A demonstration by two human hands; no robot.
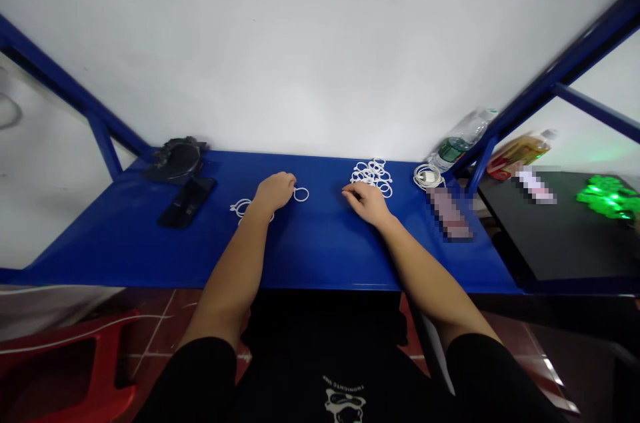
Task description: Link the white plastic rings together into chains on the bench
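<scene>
In the head view, the left hand [274, 193] had its fingertips closed on a thin, round white ring [301, 201] over the blue table [325, 256]. The right hand [367, 201] was curled beside overlapping white rings [370, 174]; its grip could not be determined.

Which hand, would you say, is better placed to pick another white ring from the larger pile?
Probably the right: the right hand is at the near edge of the larger pile of white rings. The left hand is farther away, with one white ring at its fingertips.
</scene>
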